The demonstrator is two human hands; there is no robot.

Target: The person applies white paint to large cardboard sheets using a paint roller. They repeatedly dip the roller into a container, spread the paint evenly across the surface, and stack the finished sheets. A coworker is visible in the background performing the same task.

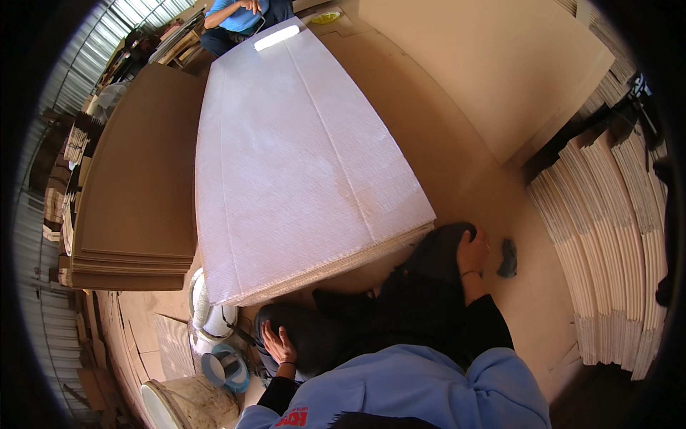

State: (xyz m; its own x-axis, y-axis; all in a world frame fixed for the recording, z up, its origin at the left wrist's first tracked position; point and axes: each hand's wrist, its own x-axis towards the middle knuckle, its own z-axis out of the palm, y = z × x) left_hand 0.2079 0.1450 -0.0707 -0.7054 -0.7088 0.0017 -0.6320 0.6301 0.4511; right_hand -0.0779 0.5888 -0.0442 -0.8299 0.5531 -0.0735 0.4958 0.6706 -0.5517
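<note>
Resting on dark-trousered knees (437, 252), the left hand (279, 344) has its fingers loosely spread and the right hand (473, 252) drapes its own, neither grasping any object. Ahead of the left hand, and forward and leftward of the right, lies a rectangular stack of white-coated cardboard sheets (307, 164), long axis running away from the body; neither hand looks clearly nearer.
</note>
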